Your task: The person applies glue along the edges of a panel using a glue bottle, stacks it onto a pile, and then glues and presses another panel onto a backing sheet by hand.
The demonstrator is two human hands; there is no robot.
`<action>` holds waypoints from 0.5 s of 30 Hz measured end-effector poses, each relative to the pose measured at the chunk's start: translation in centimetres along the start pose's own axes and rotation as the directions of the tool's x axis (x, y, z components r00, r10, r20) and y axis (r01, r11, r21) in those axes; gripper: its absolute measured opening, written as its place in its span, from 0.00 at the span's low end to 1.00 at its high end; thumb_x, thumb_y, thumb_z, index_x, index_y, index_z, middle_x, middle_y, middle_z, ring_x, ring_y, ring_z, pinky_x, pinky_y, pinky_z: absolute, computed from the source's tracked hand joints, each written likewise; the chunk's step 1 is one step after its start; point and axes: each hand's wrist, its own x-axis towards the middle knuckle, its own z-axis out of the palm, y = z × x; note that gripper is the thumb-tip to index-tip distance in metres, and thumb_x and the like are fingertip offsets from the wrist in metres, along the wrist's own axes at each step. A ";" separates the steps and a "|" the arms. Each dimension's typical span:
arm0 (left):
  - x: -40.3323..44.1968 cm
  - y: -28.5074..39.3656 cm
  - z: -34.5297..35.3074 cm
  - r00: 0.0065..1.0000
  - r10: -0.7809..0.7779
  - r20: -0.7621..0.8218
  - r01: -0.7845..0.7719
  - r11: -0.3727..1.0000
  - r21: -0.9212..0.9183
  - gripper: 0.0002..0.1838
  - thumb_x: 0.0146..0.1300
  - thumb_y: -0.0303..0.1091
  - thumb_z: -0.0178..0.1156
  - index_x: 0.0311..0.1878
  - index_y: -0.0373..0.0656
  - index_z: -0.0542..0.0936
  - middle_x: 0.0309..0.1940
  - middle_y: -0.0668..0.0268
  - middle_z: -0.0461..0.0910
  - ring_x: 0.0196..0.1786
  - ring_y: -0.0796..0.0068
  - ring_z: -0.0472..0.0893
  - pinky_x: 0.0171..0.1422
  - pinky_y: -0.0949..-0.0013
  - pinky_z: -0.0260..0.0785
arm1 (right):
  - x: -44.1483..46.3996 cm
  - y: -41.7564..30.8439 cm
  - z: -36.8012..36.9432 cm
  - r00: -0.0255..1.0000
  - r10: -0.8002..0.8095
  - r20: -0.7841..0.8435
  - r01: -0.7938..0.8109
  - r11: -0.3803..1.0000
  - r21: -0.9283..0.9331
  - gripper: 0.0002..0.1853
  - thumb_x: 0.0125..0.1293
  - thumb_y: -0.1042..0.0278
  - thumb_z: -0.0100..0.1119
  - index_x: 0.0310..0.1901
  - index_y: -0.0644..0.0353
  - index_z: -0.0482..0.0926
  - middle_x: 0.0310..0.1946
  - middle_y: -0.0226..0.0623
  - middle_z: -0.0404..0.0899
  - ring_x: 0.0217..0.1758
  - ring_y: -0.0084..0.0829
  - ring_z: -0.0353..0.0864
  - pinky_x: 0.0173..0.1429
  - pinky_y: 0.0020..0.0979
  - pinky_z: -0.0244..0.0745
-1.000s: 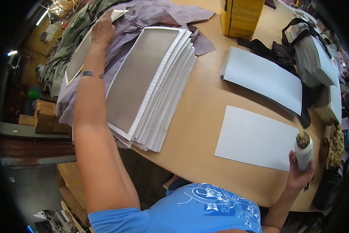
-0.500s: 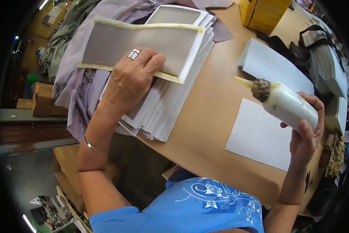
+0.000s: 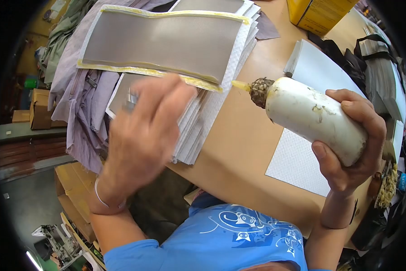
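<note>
My right hand is wrapped round a white bottle. The bottle's crusted neck and yellowish nozzle point left, towards a grey panel. That grey panel has white borders with yellow glue along its long edges and lies across a stack of white-edged sheets. My left hand, blurred by motion, is just below the panel's lower edge, over the stack; its fingers are smeared, so their grip cannot be read. A white textured sheet lies on the table, partly behind the bottle.
Mauve cloth hangs over the table's left side. At the back stands a yellow tin. A pale blue-white stack is beyond the bottle, with black straps near it. More bundled sheets stand at the right.
The glued panel came from the far left onto the stack, and my left hand has moved off it towards me. My right hand has raised the bottle and brought it left, nozzle towards the panel.
</note>
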 end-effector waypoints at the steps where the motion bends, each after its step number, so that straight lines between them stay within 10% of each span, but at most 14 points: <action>1: -1.3 0.9 -0.1 0.994 -0.035 0.099 0.057 0.971 -0.230 0.22 0.41 0.14 0.55 0.44 0.39 0.71 0.46 0.54 0.71 0.48 0.59 0.72 0.48 0.67 0.67 | 0.1 0.0 0.0 1.000 -0.008 0.001 0.008 1.000 -0.008 0.26 0.43 0.71 0.63 0.45 0.67 0.65 0.40 0.56 0.71 0.46 0.40 0.72 0.50 0.36 0.68; 4: -3.3 2.8 1.8 0.950 -0.135 0.280 0.303 0.608 -0.734 0.21 0.45 0.17 0.55 0.45 0.40 0.67 0.53 0.50 0.65 0.56 0.59 0.67 0.57 0.64 0.62 | 0.4 0.2 0.0 1.000 -0.024 -0.006 0.024 1.000 -0.016 0.26 0.42 0.72 0.62 0.45 0.67 0.65 0.40 0.56 0.71 0.45 0.41 0.73 0.49 0.36 0.68; 8: -3.5 4.7 5.0 0.868 -0.342 0.360 0.354 -0.081 -0.932 0.20 0.50 0.20 0.53 0.47 0.43 0.62 0.60 0.50 0.55 0.63 0.58 0.58 0.64 0.59 0.52 | 0.8 0.2 -0.1 0.998 -0.051 0.027 0.052 0.998 -0.035 0.26 0.41 0.73 0.61 0.45 0.67 0.66 0.40 0.56 0.71 0.44 0.41 0.73 0.49 0.37 0.69; 15: -2.1 4.2 6.8 0.844 -0.463 0.272 0.122 -0.329 -0.937 0.20 0.52 0.19 0.52 0.47 0.45 0.61 0.57 0.59 0.57 0.63 0.65 0.57 0.65 0.60 0.52 | 1.5 -0.3 0.8 0.992 -0.105 0.065 0.109 0.993 -0.050 0.26 0.39 0.77 0.62 0.45 0.66 0.65 0.40 0.56 0.72 0.44 0.41 0.74 0.46 0.37 0.71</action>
